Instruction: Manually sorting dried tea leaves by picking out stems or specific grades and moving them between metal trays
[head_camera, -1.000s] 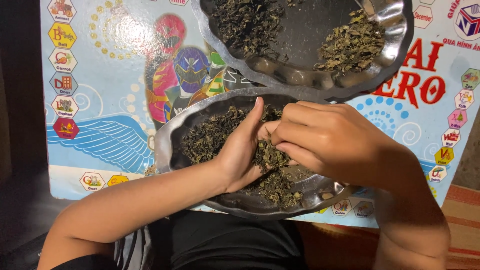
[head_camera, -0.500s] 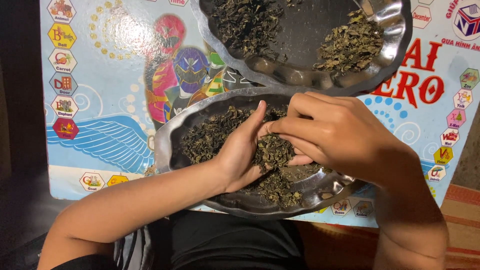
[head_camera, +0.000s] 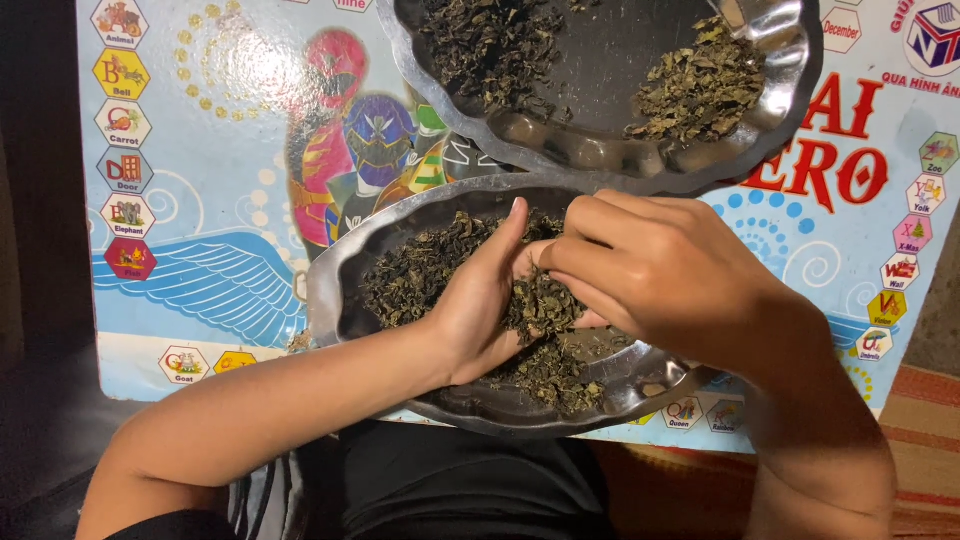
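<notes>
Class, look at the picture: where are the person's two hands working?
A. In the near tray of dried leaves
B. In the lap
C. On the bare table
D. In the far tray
A: both the left hand and right hand meet over the dried leaves in the near tray.

A single head-worn camera looks almost straight down, close over the near metal tray (head_camera: 340, 300), which fills the middle of the frame. Beyond that tray, toward the top edge, a second metal tray (head_camera: 600, 165) is cut off. Below it the person's lap shows, dark and hard to make out. No other view overlaps.
</notes>
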